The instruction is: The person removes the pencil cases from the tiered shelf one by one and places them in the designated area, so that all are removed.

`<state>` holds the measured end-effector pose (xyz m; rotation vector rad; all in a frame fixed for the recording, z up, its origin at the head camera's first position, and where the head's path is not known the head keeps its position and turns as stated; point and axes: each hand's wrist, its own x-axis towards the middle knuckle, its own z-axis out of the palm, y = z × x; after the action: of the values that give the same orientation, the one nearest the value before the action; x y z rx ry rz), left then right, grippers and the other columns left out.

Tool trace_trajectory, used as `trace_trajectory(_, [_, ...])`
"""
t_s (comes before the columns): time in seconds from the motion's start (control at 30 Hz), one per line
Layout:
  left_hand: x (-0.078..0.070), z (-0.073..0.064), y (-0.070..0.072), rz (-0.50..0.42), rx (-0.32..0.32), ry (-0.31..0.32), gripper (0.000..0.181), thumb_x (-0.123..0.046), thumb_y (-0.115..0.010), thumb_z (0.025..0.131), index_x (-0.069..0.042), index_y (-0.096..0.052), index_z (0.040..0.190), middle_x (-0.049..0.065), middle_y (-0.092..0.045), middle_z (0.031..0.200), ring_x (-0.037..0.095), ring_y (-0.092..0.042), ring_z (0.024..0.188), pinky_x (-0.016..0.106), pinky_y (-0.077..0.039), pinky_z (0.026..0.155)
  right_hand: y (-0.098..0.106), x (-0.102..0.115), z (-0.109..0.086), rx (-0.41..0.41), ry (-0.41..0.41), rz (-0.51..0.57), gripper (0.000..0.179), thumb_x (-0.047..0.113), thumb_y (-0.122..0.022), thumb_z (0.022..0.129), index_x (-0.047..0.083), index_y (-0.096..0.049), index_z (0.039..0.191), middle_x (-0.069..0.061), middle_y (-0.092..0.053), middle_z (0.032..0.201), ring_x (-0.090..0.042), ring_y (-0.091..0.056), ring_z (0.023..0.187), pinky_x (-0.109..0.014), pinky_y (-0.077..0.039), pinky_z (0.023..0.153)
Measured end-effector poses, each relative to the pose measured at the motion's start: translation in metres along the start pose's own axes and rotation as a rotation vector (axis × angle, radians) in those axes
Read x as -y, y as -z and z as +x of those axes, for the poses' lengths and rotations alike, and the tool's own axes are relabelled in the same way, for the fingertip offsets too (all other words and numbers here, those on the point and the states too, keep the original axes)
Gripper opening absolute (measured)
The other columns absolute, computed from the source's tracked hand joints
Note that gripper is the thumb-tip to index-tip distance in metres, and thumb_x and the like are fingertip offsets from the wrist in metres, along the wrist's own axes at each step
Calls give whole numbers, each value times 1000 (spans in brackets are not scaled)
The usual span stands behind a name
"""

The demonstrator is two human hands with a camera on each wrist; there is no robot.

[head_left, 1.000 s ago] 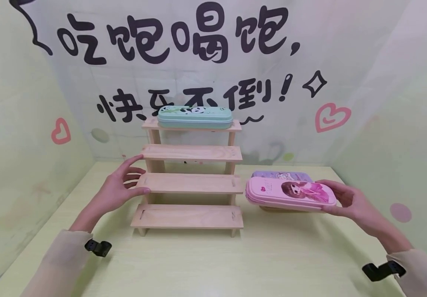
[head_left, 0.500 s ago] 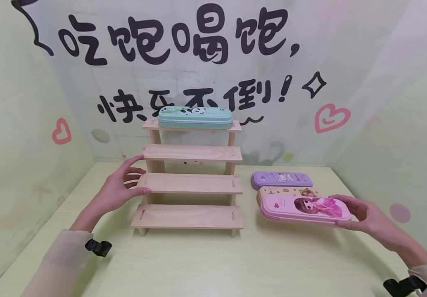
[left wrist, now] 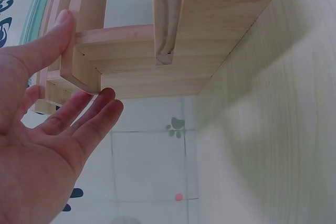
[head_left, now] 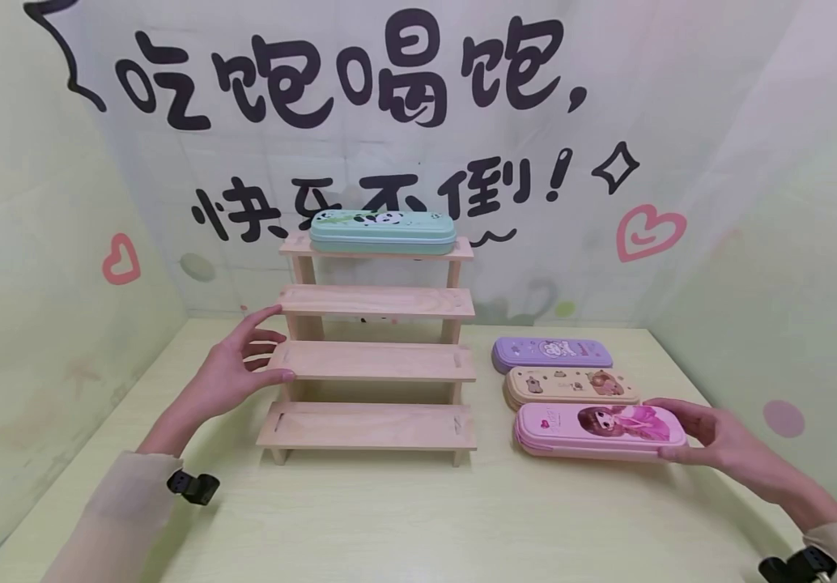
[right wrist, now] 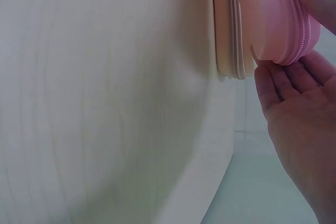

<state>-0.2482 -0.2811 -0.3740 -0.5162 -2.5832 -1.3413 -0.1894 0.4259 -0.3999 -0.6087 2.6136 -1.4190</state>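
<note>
A pink zip pencil case (head_left: 601, 431) with a doll printed on its lid is at the front of a row on the right. My right hand (head_left: 717, 437) pinches its right end, thumb in front and fingers behind. In the right wrist view the fingers (right wrist: 283, 80) meet the pink case's zipped side. A four-step wooden display rack (head_left: 375, 425) stands left of the cases. My left hand (head_left: 225, 368) grips the rack's left side by its middle steps. In the left wrist view the thumb (left wrist: 55, 40) lies along a board's edge, with fingertips at its end.
A mint pencil case (head_left: 382, 233) with pandas lies on the rack's top step. Behind the pink case lie a cream pencil case (head_left: 571, 387) and a purple one (head_left: 552, 353) on the table (head_left: 418, 518). Printed cloth walls (head_left: 754, 267) enclose the back and sides.
The right hand has brought the pink pencil case down and toward the front right, uncovering the cream and purple cases. The left hand has stayed on the rack.
</note>
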Motion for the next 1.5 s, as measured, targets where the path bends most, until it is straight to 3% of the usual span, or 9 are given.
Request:
trace_trajectory(0.43, [-1, 0, -1, -4, 2, 0, 105, -19, -93, 83, -30, -30, 166, 20, -63, 134, 43, -62, 126, 53, -53, 103, -3, -10, 0, 10, -10, -17, 67, -2, -75, 94, -11, -44, 152, 16, -64, 136, 1, -62, 118, -18, -57, 90])
trace_trajectory(0.7, [-1, 0, -1, -1, -1, -3, 105, -18, -93, 83, -30, -30, 166, 20, -63, 133, 43, -62, 125, 56, -53, 103, -2, -18, 2, 30, -36, -91, 70, 3, -78, 93, -9, -44, 153, -18, -56, 141, 2, -62, 114, -21, -58, 87])
trace_trajectory(0.9, [-1, -1, -1, 9, 2, 5, 105, -19, -93, 83, -31, -30, 166, 20, -63, 134, 43, -62, 126, 50, -54, 103, -1, -24, 6, 16, -41, -196, 70, 8, -83, 89, -5, -50, 150, -12, -59, 131, -5, -63, 104, -22, -58, 82])
trace_trajectory(1.5, [-1, 0, -1, 2, 4, 5, 105, -18, -93, 84, -30, -30, 166, 20, -63, 134, 43, -62, 126, 51, -54, 103, 4, -21, 18, 67, -60, -192, 71, 10, -83, 90, -4, -50, 151, -25, -59, 137, -4, -63, 108, -23, -58, 85])
